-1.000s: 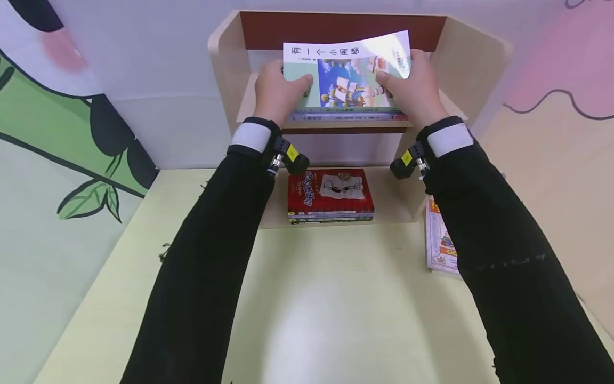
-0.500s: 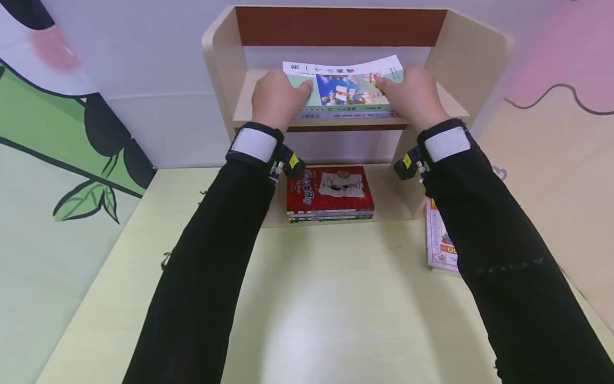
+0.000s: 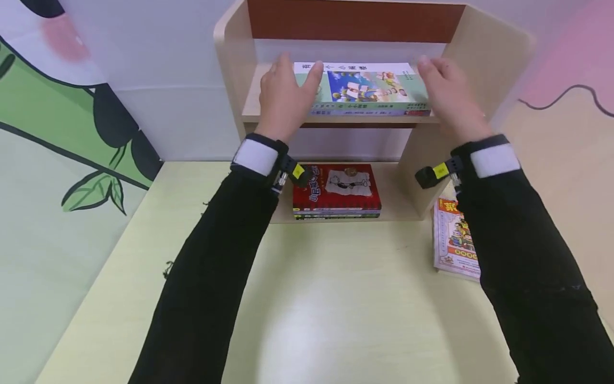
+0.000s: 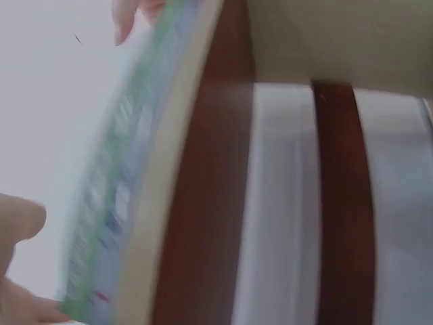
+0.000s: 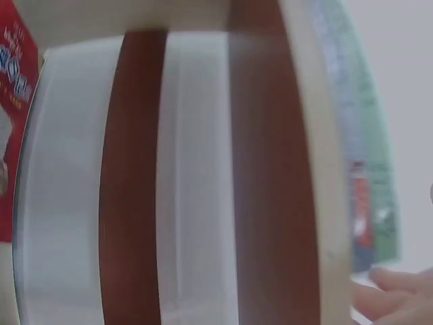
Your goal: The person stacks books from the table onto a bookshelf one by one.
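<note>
A book with a pale green and white cover and a blue picture [image 3: 366, 85] lies flat on the shelf's upper board, on top of a lilac-spined book [image 3: 355, 112]. My left hand [image 3: 287, 101] is at the stack's left end, fingers extended and thumb overlapping the cover's edge. Beside the right end is my right hand [image 3: 451, 96], its fingers loosely bent and holding nothing. The left wrist view catches the blurred green spine [image 4: 101, 183] with fingertips near both ends. In the right wrist view, fingers [image 5: 389, 291] sit close to the end of the stack.
The wooden shelf [image 3: 489, 58] stands against the wall at the back of the pale table [image 3: 336, 298]. Its lower level holds a stack of red-topped books [image 3: 336, 194]. A lilac-covered book [image 3: 453, 245] lies right of the shelf, partly behind my right sleeve.
The green book's raised far edge has come down, so it now lies flat on the stack. My right hand has moved off to the right, and my left fingers have let go and straightened.
</note>
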A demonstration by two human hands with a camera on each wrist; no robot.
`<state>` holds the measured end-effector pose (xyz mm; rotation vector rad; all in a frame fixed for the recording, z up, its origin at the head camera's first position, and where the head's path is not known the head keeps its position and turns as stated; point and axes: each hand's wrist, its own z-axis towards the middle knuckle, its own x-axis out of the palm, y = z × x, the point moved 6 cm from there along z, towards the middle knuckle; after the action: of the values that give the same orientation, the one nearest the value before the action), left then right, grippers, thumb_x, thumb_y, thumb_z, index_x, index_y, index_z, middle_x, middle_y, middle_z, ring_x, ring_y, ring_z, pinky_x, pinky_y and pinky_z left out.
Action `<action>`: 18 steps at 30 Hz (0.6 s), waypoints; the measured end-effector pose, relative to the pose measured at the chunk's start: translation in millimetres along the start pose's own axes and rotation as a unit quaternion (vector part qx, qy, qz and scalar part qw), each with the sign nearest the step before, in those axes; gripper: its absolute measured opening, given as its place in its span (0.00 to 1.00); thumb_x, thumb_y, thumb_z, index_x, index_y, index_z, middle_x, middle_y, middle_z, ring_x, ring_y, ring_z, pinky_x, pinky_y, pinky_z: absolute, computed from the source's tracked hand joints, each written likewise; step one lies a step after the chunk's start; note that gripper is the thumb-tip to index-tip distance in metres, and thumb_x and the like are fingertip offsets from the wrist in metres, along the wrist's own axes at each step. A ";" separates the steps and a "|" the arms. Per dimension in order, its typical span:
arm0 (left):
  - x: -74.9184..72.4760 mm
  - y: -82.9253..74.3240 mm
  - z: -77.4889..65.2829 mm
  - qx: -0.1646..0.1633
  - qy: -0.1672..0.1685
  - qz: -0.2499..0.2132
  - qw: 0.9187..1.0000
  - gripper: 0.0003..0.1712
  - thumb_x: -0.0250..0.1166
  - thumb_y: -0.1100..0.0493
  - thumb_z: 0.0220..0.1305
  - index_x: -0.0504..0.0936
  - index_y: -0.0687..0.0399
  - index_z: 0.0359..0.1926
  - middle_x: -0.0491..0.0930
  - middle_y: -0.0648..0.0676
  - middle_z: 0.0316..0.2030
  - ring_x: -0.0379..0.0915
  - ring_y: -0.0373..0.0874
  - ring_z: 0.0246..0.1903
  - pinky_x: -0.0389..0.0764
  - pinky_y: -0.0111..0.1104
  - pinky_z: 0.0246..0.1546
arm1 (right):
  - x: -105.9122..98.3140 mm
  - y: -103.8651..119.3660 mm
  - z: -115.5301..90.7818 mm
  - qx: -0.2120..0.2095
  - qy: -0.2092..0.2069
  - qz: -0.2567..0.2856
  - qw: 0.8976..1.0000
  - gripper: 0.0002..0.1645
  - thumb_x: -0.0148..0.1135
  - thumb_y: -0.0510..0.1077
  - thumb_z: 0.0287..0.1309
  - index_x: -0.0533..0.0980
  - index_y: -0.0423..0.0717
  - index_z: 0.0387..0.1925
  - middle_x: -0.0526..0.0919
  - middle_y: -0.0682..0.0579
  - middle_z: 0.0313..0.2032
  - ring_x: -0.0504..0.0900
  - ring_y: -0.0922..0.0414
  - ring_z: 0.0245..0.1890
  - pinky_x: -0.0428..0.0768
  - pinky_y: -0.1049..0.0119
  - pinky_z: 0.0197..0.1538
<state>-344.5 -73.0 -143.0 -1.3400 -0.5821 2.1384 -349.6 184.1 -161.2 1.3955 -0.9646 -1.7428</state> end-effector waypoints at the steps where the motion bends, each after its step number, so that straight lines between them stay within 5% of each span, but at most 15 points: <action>1: -2.5 -6.1 -8.2 0.042 -0.032 -0.025 0.998 0.38 0.48 0.39 0.65 0.54 0.55 0.68 0.58 0.52 0.66 0.51 0.41 0.65 0.51 0.30 0.63 | -6.9 -4.6 -8.2 -0.011 -0.015 0.035 0.999 0.36 0.43 0.65 0.62 0.55 0.56 0.67 0.60 0.53 0.63 0.63 0.57 0.58 0.59 0.62 0.62; 3: -6.7 -19.5 -29.5 0.148 -0.100 -0.066 0.982 0.31 0.53 0.48 0.65 0.62 0.61 0.64 0.62 0.55 0.64 0.52 0.42 0.64 0.46 0.28 0.64 | -19.8 -18.7 -28.3 -0.042 -0.044 0.104 0.993 0.29 0.48 0.57 0.64 0.61 0.54 0.64 0.60 0.54 0.63 0.61 0.58 0.59 0.57 0.64 0.63; 5: -5.6 -30.3 -54.2 0.247 -0.140 -0.102 0.953 0.24 0.55 0.55 0.63 0.70 0.65 0.57 0.68 0.58 0.59 0.56 0.44 0.62 0.47 0.28 0.63 | -30.3 -38.7 -50.6 -0.075 -0.057 0.168 0.981 0.24 0.50 0.50 0.64 0.66 0.49 0.60 0.64 0.51 0.60 0.63 0.56 0.58 0.60 0.67 0.60; 7: 3.8 -36.7 -76.1 0.315 -0.138 -0.140 0.928 0.20 0.56 0.59 0.61 0.73 0.67 0.51 0.72 0.60 0.53 0.61 0.46 0.58 0.51 0.29 0.62 | -38.4 -62.8 -69.7 -0.096 -0.056 0.202 0.973 0.21 0.52 0.47 0.64 0.69 0.45 0.56 0.67 0.49 0.56 0.66 0.55 0.56 0.65 0.71 0.55; 9: 23.8 -38.4 -91.8 0.334 -0.088 -0.175 0.922 0.17 0.57 0.60 0.61 0.75 0.66 0.48 0.75 0.59 0.50 0.65 0.46 0.54 0.57 0.27 0.59 | -44.4 -90.7 -81.8 -0.095 -0.031 0.240 0.966 0.21 0.53 0.45 0.63 0.69 0.41 0.55 0.69 0.49 0.54 0.68 0.55 0.54 0.69 0.75 0.50; 11: 56.9 -35.2 -102.6 0.315 -0.002 -0.196 0.929 0.15 0.57 0.61 0.62 0.76 0.63 0.47 0.77 0.56 0.48 0.69 0.43 0.50 0.63 0.25 0.54 | -47.4 -122.4 -87.1 -0.066 0.013 0.266 0.962 0.20 0.52 0.46 0.64 0.68 0.42 0.55 0.71 0.50 0.53 0.71 0.57 0.52 0.72 0.76 0.47; 14: 126.2 -21.2 -119.8 0.241 0.144 -0.198 0.939 0.14 0.58 0.59 0.63 0.77 0.56 0.49 0.78 0.50 0.45 0.71 0.38 0.45 0.70 0.22 0.46 | -48.3 -176.2 -89.6 0.018 0.068 0.291 0.954 0.19 0.52 0.47 0.64 0.67 0.46 0.54 0.73 0.54 0.51 0.73 0.59 0.50 0.73 0.76 0.48; 16: 176.2 -8.7 -133.5 0.183 0.225 -0.196 0.936 0.13 0.58 0.57 0.64 0.77 0.53 0.48 0.79 0.47 0.44 0.72 0.36 0.42 0.72 0.22 0.42 | -47.9 -212.6 -91.8 0.093 0.073 0.277 0.954 0.21 0.52 0.52 0.63 0.65 0.50 0.54 0.71 0.55 0.53 0.71 0.58 0.52 0.69 0.72 0.55; 18: 221.7 3.2 -146.6 0.109 0.278 -0.212 0.931 0.12 0.59 0.57 0.63 0.78 0.52 0.47 0.79 0.44 0.42 0.72 0.35 0.41 0.73 0.23 0.42 | -50.6 -243.9 -95.0 0.147 0.044 0.202 0.967 0.29 0.49 0.57 0.63 0.61 0.50 0.61 0.64 0.50 0.61 0.65 0.51 0.59 0.63 0.63 0.62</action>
<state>-290.8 78.8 -354.4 -1.4489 -0.3437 1.3492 -263.5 333.6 -364.4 1.3246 -1.3898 -1.2636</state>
